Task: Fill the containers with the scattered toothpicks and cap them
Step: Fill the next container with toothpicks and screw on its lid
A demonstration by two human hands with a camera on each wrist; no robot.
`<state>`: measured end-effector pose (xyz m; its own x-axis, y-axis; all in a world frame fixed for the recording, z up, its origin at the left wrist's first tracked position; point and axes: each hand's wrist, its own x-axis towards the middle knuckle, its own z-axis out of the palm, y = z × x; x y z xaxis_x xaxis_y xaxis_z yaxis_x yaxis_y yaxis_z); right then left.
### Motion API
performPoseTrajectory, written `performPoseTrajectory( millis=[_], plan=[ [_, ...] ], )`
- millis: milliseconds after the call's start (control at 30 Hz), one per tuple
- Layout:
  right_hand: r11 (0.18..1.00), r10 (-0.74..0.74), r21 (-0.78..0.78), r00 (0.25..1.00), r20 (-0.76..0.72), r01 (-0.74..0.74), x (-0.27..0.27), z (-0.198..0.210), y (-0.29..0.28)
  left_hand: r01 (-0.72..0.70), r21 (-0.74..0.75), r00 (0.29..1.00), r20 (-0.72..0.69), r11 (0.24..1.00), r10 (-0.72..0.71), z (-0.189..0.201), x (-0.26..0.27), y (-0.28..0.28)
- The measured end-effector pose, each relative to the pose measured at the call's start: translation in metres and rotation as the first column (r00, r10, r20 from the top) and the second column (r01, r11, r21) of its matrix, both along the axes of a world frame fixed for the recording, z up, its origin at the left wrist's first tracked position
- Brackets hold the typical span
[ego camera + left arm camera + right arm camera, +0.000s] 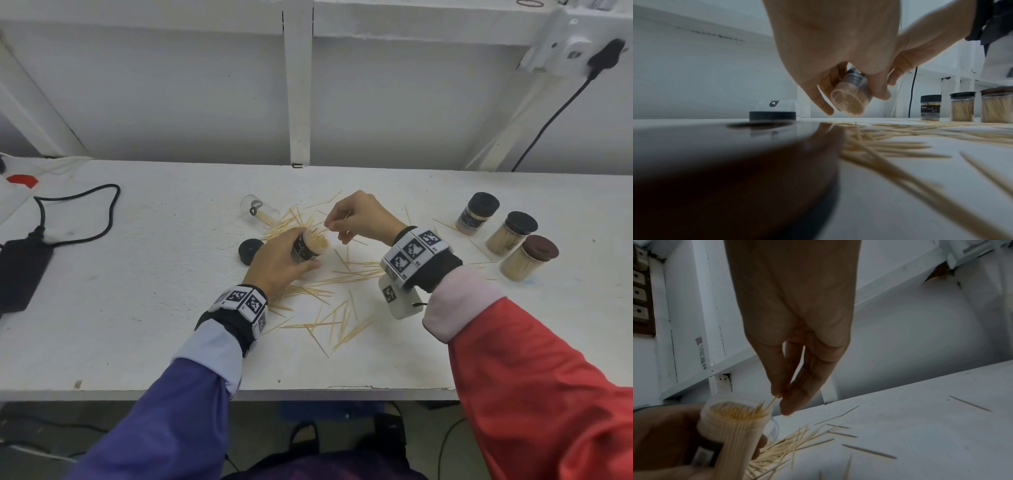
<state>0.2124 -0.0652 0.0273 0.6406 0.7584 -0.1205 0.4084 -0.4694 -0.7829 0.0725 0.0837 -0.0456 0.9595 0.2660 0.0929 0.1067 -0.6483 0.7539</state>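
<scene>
My left hand (279, 263) grips a clear container (310, 246) packed with toothpicks, tilted above the table, its open mouth toward my right hand; its base shows in the left wrist view as container (851, 99). My right hand (356, 219) pinches a toothpick (772, 403) just over the rim of the container (735, 423). Loose toothpicks (329, 301) lie scattered on the white table (137, 308). A black cap (250, 251) rests left of the held container. An almost bare clear container (260, 209) lies on its side behind the cap.
Three capped, filled containers stand at the right: two with black caps (478, 212) (512, 233) and one brown-capped (529, 257). A black power adapter (20, 270) with cable (85, 212) lies at the left. The table's front edge (308, 392) runs near my arms.
</scene>
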Motion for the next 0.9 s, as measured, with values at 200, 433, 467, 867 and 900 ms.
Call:
performPoseTrajectory(
  millis=[200, 433, 467, 867, 900],
  plan=[
    [1.0, 0.03, -0.012, 0.977, 0.209, -0.028, -0.01, -0.008, 0.008, 0.03, 0.0, 0.999, -0.022, 1.0, -0.03, 0.0, -0.001, -0.001],
    [0.985, 0.04, -0.171, 0.984, 0.175, -0.009, 0.002, -0.013, -0.013, -0.011, 0.026, 0.999, -0.039, 1.0, 0.012, 0.002, -0.002, 0.0],
    [0.963, 0.091, -0.265, 0.977, 0.195, -0.037, 0.004, -0.015, -0.02, -0.013, 0.035, 0.999, -0.047, 0.999, 0.014, 0.002, -0.002, 0.0],
    [0.883, 0.242, -0.462, 0.919, 0.312, -0.076, 0.011, -0.05, -0.085, -0.004, 0.079, 0.997, -0.073, 0.997, 0.009, 0.001, -0.001, 0.0],
    [0.89, 0.228, -0.451, 0.921, 0.315, -0.066, 0.011, -0.051, -0.086, -0.002, 0.082, 0.997, -0.074, 0.997, 0.008, 0.0, -0.001, 0.0]
  ],
)
